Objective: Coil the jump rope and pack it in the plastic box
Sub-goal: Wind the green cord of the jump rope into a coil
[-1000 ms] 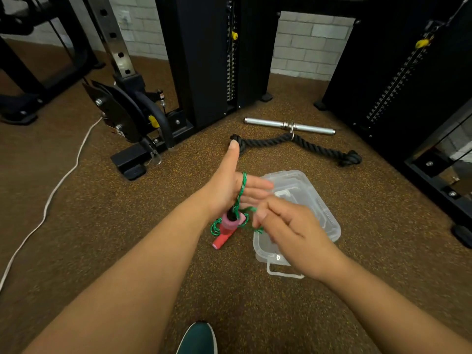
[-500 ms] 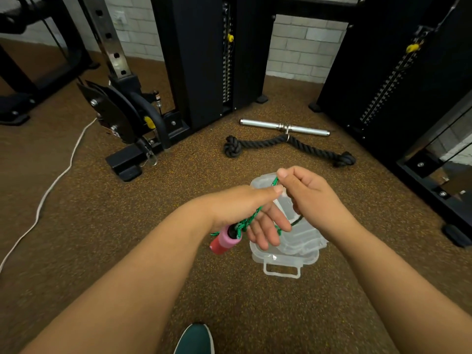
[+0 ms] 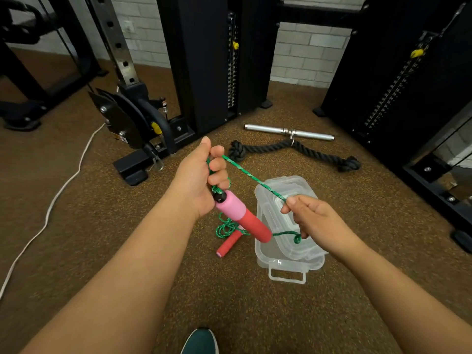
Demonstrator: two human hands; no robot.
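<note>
Head view: left hand [image 3: 198, 185] grip closed around braided green rope [image 3: 252, 178] above foam handle [image 3: 242, 218]; right hand [image 3: 310, 215] pinching taut strand over clear plastic box [image 3: 288, 264].

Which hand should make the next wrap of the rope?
Right. The right hand pinches the free green rope, while the left hand is occupied gripping the coils above the pink handle.

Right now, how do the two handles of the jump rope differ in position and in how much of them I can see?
The upper handle hangs from the left hand, off the floor, its pink and red foam in full view. The lower handle lies on the floor beside the plastic box, untouched and partly hidden behind the upper one. Both slant similarly, have red foam and join the green cord.
</note>
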